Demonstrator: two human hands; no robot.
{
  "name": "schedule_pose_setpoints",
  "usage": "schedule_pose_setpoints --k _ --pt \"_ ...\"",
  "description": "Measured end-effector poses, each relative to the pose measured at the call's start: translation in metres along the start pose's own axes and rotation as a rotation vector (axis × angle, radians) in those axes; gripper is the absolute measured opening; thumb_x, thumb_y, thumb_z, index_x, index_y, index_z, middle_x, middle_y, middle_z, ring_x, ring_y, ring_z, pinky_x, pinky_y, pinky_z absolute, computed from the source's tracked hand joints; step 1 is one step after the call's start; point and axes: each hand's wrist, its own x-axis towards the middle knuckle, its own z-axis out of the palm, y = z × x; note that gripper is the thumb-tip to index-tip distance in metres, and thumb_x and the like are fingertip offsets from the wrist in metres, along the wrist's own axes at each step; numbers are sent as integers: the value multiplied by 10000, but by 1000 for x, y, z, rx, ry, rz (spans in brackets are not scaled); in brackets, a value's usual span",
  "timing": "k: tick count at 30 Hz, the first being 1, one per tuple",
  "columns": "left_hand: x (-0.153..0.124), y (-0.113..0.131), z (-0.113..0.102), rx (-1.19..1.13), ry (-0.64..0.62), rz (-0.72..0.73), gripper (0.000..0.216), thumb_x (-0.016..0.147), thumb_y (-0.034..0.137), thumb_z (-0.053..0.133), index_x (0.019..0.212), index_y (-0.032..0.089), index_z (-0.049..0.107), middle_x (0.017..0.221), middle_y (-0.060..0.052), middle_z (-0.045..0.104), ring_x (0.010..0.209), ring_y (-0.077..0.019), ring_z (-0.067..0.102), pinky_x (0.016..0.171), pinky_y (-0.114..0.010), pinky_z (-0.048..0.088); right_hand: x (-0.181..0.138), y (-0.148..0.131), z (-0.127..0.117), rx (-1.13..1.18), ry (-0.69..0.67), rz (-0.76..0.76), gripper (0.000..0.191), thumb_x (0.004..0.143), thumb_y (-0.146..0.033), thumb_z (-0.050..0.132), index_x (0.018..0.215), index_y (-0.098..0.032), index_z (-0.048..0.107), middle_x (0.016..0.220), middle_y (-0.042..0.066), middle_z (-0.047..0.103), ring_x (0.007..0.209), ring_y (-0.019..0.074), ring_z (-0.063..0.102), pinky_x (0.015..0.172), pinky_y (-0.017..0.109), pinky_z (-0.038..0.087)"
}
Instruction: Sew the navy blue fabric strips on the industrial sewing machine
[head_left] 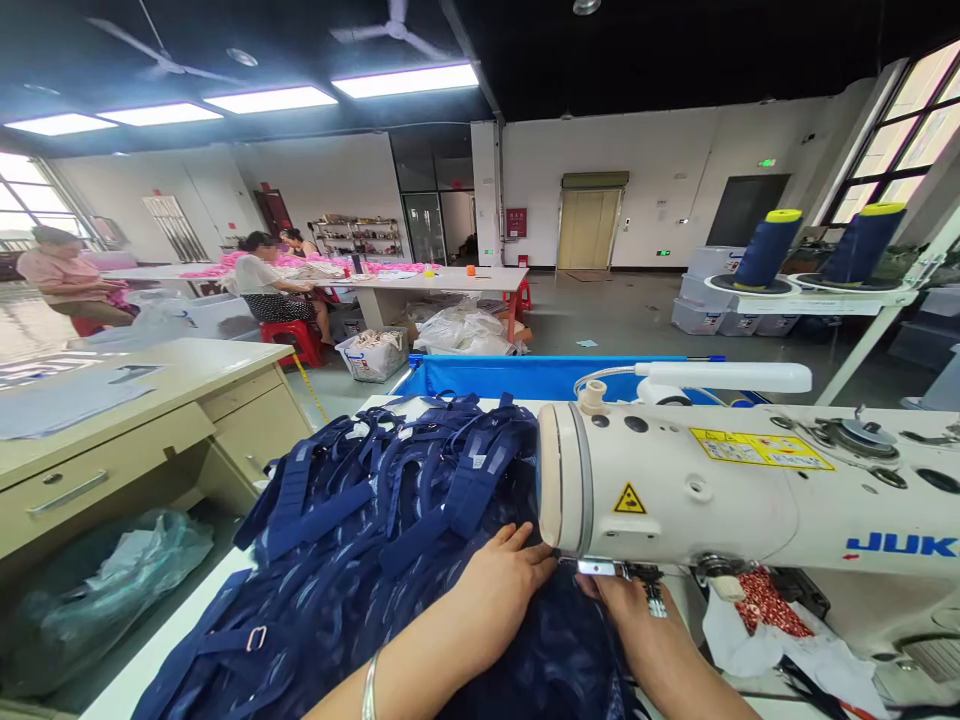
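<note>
Pressing navy fabric [360,570] flat: left hand [499,585], right hand [637,610], open grips, beside sewing machine [675,490].

Heaped navy strapped fabric [360,560] on table

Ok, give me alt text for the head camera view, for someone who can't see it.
A person's left hand and right hand press navy blue fabric flat under the head of a white sewing machine. A heap of navy strapped garments lies behind the hands, and other people sit at tables across the workshop.
</note>
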Motion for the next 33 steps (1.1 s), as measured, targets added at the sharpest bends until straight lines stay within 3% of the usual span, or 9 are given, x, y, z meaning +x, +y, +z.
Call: schedule_pose_setpoints --k 5,12,19,27,33 --pt "0 -1 2 -6 8 7 381 970 173 512 1340 192 599 1340 -81 633 1263 -258 562 1186 -433 291 8 -5 -9 81 -90 106 299 945 -118 425 995 -202 707 830 45 713 733 194 672 714 251 541" --pt "0 -4 6 -14 46 24 382 983 175 469 1339 224 601 1351 -78 625 1252 -251 570 1169 -436 308 7 -4 -9 -43 -96 -34 352 859 -69 411 1011 -185 707 884 78 719 770 226 676 738 302 551" --pt "-1 -4 7 -7 37 36 405 942 188 536 1341 225 593 1384 -78 600 1285 -274 542 1162 -446 314 10 -6 -13 120 -139 128 367 895 -103 344 904 -227 689 883 55 722 765 205 674 714 277 547" --pt "1 -9 16 26 77 53 370 967 197 490 1320 205 603 1360 -89 617 1250 -268 566 1134 -432 354 3 -3 -10 127 -67 110 350 945 -169 360 910 -252 697 845 34 719 748 193 676 703 252 539" --pt "0 -13 22 32 104 77 395 939 235 520 1329 226 579 1387 -70 598 1297 -276 526 1147 -436 335 1 4 -1 -11 -57 -10 383 910 -158 396 1102 -249 715 900 69 737 826 239 686 782 321 541"
